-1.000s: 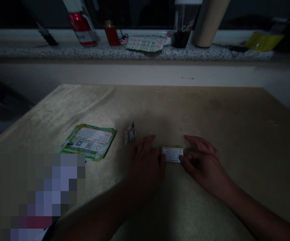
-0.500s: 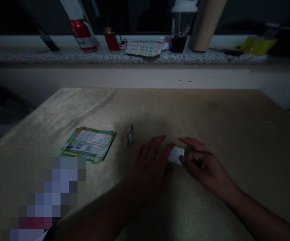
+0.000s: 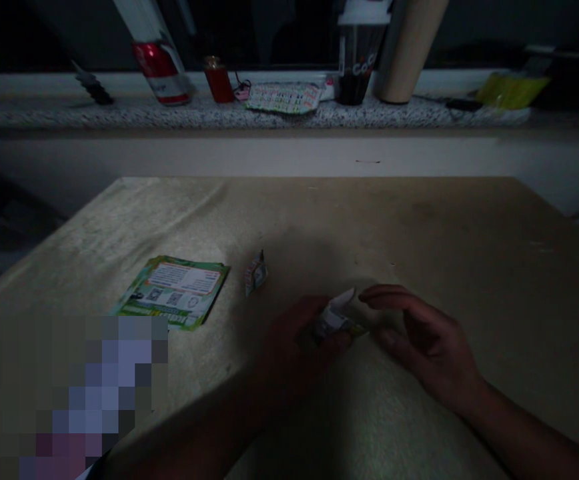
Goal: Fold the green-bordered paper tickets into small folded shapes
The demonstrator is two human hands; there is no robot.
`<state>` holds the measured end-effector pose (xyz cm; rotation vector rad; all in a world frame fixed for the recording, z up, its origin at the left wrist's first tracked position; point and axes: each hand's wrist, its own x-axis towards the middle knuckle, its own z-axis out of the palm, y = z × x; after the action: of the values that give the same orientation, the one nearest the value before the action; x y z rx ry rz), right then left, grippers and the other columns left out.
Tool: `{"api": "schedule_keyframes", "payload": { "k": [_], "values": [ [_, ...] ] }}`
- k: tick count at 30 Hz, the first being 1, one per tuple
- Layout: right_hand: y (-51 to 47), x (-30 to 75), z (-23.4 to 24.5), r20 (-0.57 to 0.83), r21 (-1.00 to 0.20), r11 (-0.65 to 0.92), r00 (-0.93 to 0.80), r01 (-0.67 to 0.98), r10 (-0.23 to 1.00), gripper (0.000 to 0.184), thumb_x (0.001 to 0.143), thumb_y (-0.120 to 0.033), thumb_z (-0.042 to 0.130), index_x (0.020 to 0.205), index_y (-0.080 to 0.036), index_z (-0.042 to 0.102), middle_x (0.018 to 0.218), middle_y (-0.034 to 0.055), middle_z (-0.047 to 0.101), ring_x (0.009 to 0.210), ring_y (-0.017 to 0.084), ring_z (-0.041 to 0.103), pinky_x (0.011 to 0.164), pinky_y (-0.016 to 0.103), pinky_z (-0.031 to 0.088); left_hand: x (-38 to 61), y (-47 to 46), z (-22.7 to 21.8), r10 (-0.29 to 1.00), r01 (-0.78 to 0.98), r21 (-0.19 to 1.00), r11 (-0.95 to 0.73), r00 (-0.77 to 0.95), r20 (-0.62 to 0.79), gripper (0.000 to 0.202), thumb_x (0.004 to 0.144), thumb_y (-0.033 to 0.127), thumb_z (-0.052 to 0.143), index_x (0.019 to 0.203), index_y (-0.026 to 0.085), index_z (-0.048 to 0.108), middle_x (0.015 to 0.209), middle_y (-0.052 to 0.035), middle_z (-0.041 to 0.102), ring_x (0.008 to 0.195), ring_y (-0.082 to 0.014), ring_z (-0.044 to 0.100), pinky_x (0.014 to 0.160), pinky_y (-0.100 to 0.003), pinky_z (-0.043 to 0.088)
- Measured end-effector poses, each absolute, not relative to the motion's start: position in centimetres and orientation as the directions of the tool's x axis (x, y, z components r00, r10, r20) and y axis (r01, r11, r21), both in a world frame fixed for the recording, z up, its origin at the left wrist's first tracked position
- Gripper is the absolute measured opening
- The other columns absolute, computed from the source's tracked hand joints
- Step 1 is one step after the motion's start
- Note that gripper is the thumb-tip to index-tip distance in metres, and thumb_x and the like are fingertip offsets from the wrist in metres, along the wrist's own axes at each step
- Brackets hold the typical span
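A small folded printed paper is lifted a little off the tan table. My left hand pinches its lower left side with closed fingers. My right hand curls beside it on the right, its fingertips at the paper's upper edge. A second small folded paper piece stands on the table to the left of my hands. Farther left lies a stack of green printed leaflets. The scene is dim.
A stone ledge runs along the back with a red can, a small red bottle, a colourful sheet, a dark cup, a cardboard tube and a yellow item. A blurred patch covers the lower left.
The folded paper lay flat between both hands; my left hand slid over it and now lifts it, tilted, off the table. My right hand's fingers have risen with it.
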<state>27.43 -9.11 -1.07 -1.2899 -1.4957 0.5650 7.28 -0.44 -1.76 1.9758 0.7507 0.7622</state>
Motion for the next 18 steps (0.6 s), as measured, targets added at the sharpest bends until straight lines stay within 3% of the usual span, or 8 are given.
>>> {"api": "schedule_keyframes", "payload": {
  "k": [2,4,7,9,11,12,15,18],
  "values": [
    [-8.9,27.2,-1.1,0.447,-0.803,0.370,0.060,0.468,0.893,0.026,0.085,-0.019,0.074,0.110,-0.024,0.068,0.110,0.0096,0.071,0.104,0.027,0.068,0.088,0.043,0.056,7.5,-0.6,-1.9,0.757,0.168,0.926,-0.339,0.633,0.162,0.028,0.091,0.038,0.064,0.114,0.023,0.064,0.095,-0.0029,0.074,0.081,-0.0198,0.070,0.069,-0.032,0.058],
    [-8.8,26.9,-0.9,0.509,-0.759,0.446,0.004,0.475,0.861,0.026,0.083,-0.013,0.074,0.107,-0.023,0.069,0.099,0.0077,0.073,0.093,0.025,0.069,0.083,0.044,0.055,7.6,-0.8,-1.9,0.756,0.157,0.922,-0.355,0.628,0.184,0.030,0.089,0.039,0.067,0.114,0.023,0.063,0.097,-0.0039,0.073,0.084,-0.0206,0.070,0.073,-0.033,0.058],
    [-8.6,26.6,-0.5,0.570,-0.708,0.518,-0.043,0.481,0.820,0.025,0.086,-0.005,0.065,0.102,-0.024,0.070,0.081,0.0033,0.072,0.077,0.022,0.069,0.075,0.043,0.054,7.3,-1.0,-1.7,0.730,0.188,0.839,-0.511,0.610,0.308,0.051,0.085,0.037,0.071,0.130,0.024,0.052,0.118,-0.0094,0.067,0.104,-0.0254,0.066,0.087,-0.041,0.057],
    [-8.6,26.7,-0.1,0.576,-0.681,0.524,-0.068,0.513,0.815,0.026,0.086,-0.003,0.062,0.100,-0.023,0.070,0.078,0.0027,0.072,0.074,0.021,0.068,0.074,0.043,0.054,6.9,-0.8,-1.2,0.659,0.202,0.723,-0.661,0.618,0.430,0.064,0.084,0.032,0.072,0.140,0.026,0.043,0.141,-0.0146,0.051,0.128,-0.0309,0.053,0.100,-0.048,0.050],
    [-8.6,26.9,0.2,0.587,-0.647,0.540,-0.100,0.538,0.803,0.025,0.084,-0.004,0.063,0.099,-0.022,0.071,0.077,0.0032,0.072,0.074,0.022,0.068,0.074,0.043,0.054,6.5,-0.4,-0.7,0.558,0.194,0.599,-0.777,0.651,0.515,0.050,0.084,0.025,0.070,0.131,0.028,0.053,0.152,-0.0132,0.038,0.138,-0.0338,0.041,0.106,-0.052,0.043],
    [-8.7,27.0,0.4,0.598,-0.630,0.550,-0.111,0.548,0.794,0.025,0.083,-0.003,0.064,0.098,-0.022,0.071,0.077,0.0035,0.072,0.073,0.022,0.068,0.074,0.044,0.054,6.3,-0.1,-0.4,0.530,0.200,0.561,-0.803,0.669,0.520,0.036,0.085,0.022,0.069,0.119,0.027,0.061,0.151,-0.0114,0.040,0.136,-0.0331,0.043,0.107,-0.052,0.042],
    [-8.8,27.3,0.6,0.629,-0.587,0.563,-0.109,0.582,0.770,0.027,0.081,-0.002,0.064,0.099,-0.022,0.071,0.078,0.0038,0.073,0.072,0.022,0.068,0.073,0.044,0.053,6.2,0.7,0.1,0.479,0.117,0.567,-0.815,0.688,0.546,0.012,0.087,0.014,0.067,0.096,0.022,0.067,0.108,-0.0060,0.068,0.106,-0.0222,0.062,0.095,-0.041,0.049],
    [-8.8,27.6,0.6,0.644,-0.558,0.546,-0.089,0.624,0.760,0.030,0.080,-0.001,0.066,0.100,-0.023,0.070,0.077,0.0028,0.072,0.072,0.022,0.067,0.074,0.044,0.053,6.2,1.3,0.3,0.524,0.098,0.621,-0.778,0.648,0.554,0.006,0.087,0.014,0.070,0.089,0.019,0.068,0.082,-0.0021,0.069,0.080,-0.0157,0.064,0.077,-0.031,0.053]
  ]
}}
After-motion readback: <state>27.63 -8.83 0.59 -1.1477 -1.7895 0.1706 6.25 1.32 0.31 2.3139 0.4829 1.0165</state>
